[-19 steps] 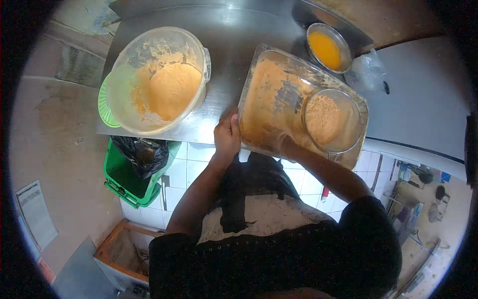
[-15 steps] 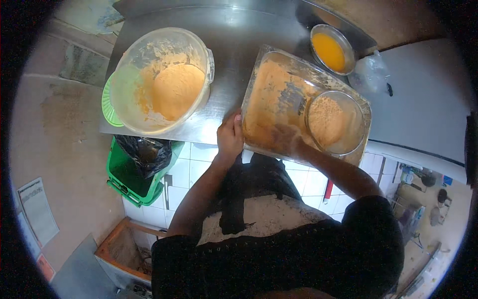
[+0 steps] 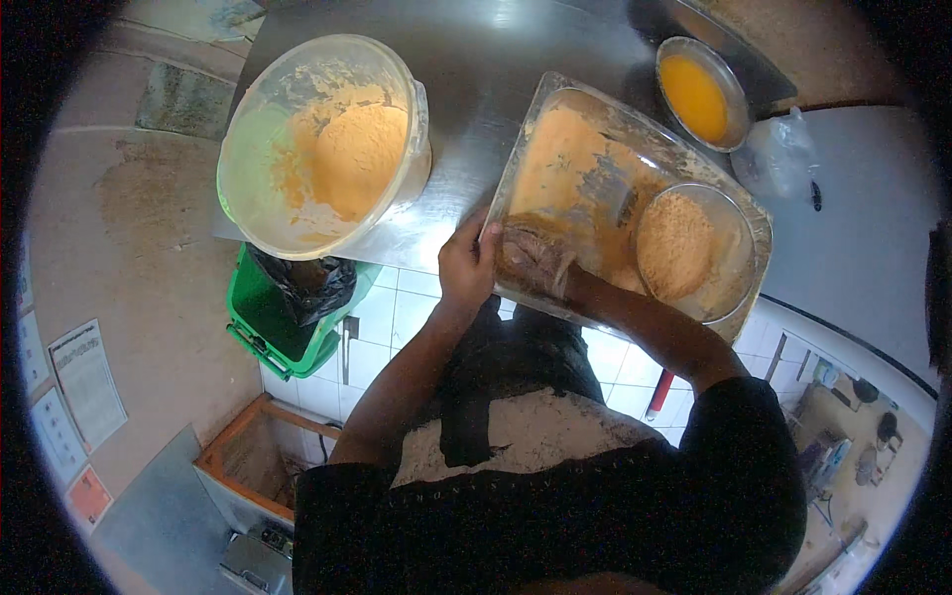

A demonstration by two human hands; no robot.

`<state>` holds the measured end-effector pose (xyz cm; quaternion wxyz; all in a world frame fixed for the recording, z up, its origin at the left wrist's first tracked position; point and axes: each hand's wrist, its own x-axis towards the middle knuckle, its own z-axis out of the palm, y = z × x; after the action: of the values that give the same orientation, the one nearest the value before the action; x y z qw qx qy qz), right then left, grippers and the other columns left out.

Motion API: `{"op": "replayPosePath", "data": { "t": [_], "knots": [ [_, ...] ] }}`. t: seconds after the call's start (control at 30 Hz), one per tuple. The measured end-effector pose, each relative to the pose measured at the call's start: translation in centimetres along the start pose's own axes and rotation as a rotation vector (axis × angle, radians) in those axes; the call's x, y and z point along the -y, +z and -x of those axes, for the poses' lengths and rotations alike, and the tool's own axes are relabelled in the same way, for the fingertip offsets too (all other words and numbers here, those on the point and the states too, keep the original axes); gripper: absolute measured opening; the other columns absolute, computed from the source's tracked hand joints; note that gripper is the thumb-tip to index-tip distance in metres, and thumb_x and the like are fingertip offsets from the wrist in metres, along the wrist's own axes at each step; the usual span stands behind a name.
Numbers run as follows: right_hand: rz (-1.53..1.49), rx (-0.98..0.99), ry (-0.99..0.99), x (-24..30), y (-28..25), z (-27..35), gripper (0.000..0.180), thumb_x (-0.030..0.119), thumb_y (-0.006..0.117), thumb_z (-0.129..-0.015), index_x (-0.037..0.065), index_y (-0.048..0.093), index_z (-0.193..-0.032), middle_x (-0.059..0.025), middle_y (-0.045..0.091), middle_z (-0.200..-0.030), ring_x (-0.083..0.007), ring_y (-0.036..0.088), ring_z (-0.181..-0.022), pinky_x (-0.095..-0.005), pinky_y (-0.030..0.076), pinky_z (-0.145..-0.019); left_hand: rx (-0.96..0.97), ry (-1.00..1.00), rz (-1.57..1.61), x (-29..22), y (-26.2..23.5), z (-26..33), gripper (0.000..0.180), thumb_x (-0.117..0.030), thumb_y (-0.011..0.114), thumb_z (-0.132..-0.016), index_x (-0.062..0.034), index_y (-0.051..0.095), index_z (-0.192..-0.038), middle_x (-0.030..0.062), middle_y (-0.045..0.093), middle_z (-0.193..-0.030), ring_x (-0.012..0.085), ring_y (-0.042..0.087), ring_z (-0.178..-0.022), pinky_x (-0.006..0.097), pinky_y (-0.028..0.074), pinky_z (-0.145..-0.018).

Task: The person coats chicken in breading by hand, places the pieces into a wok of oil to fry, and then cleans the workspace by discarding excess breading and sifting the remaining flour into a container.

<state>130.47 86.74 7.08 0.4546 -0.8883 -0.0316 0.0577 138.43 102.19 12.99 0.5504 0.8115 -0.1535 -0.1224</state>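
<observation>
My left hand (image 3: 470, 260) is closed on the near left edge of a rectangular metal baking pan (image 3: 519, 149), its thumb over the rim. Inside that pan, close to my left thumb, my right hand (image 3: 540, 260) lies low over brown powder near the corner. It looks covered by a thin clear plastic glove, and its fingers are too smeared to read. Orange-tinted flour dusts the pan. At the pan's right end sits a round metal-rimmed vessel (image 3: 747, 223), a bowl or a sieve, holding pale orange crumbs (image 3: 676, 244).
Left on the steel table (image 3: 466, 109) stands a large plastic tub (image 3: 253, 164) with orange flour (image 3: 369, 149). A metal bowl (image 3: 739, 104) of yellow-orange liquid is behind the pan, beside a clear plastic bag (image 3: 788, 159). A green bin (image 3: 260, 312) with a black bag is below the table.
My right hand has moved left inside the pan, toward its near left corner. My left hand keeps hold of the rim. The whole view has shifted slightly.
</observation>
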Motion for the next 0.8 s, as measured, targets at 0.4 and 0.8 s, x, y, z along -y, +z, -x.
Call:
{"op": "replayPosePath", "data": {
  "t": [0.4, 0.8],
  "knots": [
    [-0.672, 0.213, 0.268, -3.7, 2.6, 1.0, 0.034, 0.029, 0.056, -0.094, 0.005, 0.06, -0.118, -0.0137, 0.06, -0.121, -0.0236, 0.058, -0.109, -0.0331, 0.046, -0.096, -0.048, -0.041, -0.002, -0.6, 1.1, -0.2, 0.025, -0.017, 0.057, -0.093, 0.0007, 0.064, -0.109, 0.0195, 0.068, -0.091, 0.023, 0.068, -0.082, 0.033, 0.051, -0.073],
    [-1.412, 0.032, 0.644, -1.3, -3.4, 6.0, 0.037, 0.023, 0.061, -0.091, 0.001, 0.055, -0.121, -0.014, 0.063, -0.112, -0.0202, 0.063, -0.101, -0.0312, 0.052, -0.088, -0.12, 0.013, 0.006, 0.5, 0.5, 0.3, 0.023, -0.018, 0.059, -0.092, 0.0004, 0.066, -0.105, 0.0157, 0.067, -0.081, 0.0174, 0.059, -0.059, 0.03, 0.047, -0.056]
  ]
}}
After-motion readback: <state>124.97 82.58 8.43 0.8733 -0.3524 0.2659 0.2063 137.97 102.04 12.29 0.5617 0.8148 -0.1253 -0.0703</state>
